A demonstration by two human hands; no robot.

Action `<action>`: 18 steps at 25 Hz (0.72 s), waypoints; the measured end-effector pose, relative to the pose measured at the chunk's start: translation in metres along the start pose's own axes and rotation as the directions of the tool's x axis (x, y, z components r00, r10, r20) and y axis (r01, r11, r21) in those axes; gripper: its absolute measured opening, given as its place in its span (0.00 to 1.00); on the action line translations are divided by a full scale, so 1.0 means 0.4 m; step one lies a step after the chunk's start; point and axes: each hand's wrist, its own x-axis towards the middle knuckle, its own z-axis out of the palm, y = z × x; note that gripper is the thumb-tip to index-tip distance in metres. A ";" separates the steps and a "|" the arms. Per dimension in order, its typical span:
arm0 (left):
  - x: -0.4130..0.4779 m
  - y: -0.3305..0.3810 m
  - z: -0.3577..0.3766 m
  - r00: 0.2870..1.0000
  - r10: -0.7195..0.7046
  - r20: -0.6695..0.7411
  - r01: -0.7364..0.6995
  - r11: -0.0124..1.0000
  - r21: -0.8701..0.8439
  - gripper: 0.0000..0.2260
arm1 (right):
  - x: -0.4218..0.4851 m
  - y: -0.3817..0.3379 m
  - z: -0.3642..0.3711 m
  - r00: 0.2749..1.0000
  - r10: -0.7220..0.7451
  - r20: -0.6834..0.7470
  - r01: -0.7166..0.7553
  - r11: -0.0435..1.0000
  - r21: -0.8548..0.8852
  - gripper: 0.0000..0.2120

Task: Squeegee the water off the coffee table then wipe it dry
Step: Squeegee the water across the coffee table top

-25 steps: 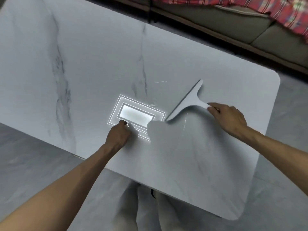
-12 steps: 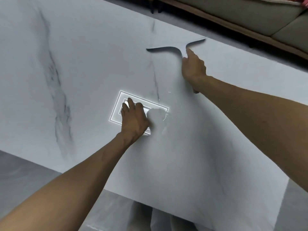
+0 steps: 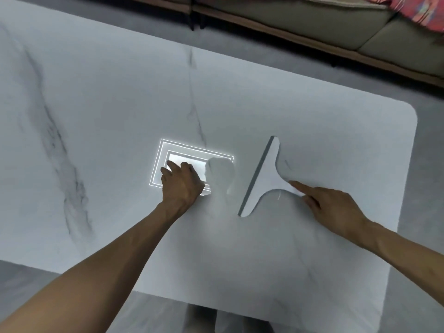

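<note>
The white marble coffee table [image 3: 108, 111] fills most of the view. A white T-shaped squeegee [image 3: 265, 174] with a grey blade lies on its right half, the blade running near to far. My right hand [image 3: 329, 207] grips the squeegee's handle end, index finger stretched along it. My left hand [image 3: 182, 183] rests flat on the tabletop left of the squeegee, fingers spread, over a bright reflected ceiling light. A thin streak of water [image 3: 279, 195] glints beside the handle.
A sofa [image 3: 312, 22] with a wooden base stands beyond the table's far edge, a red plaid blanket [image 3: 418, 10] draped on it. Grey floor [image 3: 427, 164] shows right of the table's rounded corner. My legs are below the near edge.
My right hand has pulled the squeegee from the far side back toward me and turned the blade lengthwise. My left hand stays planted on the light's reflection.
</note>
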 end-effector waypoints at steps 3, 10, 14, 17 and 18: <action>0.029 0.028 0.012 0.989 0.132 -0.061 -0.133 0.991 -0.011 0.19 | -0.043 0.059 -0.042 0.996 0.091 -0.007 -0.091 0.995 -0.031 0.24; 0.116 0.095 0.076 0.993 0.110 0.038 -0.115 0.977 0.178 0.32 | 0.368 -0.113 -0.255 0.928 0.185 -0.323 -0.049 0.921 0.386 0.21; 0.116 0.096 0.082 0.989 0.125 0.076 -0.138 0.969 0.203 0.38 | 0.567 -0.225 -0.295 0.913 0.270 -0.307 -0.092 0.868 0.489 0.22; 0.118 0.112 0.073 0.986 0.096 0.138 -0.118 0.979 0.165 0.36 | 0.527 -0.196 -0.237 0.919 0.249 -0.306 -0.110 0.907 0.406 0.22; 0.115 0.115 0.070 0.989 0.082 0.122 -0.101 0.981 0.164 0.35 | 0.485 -0.165 -0.212 0.923 0.237 -0.304 -0.111 0.919 0.379 0.22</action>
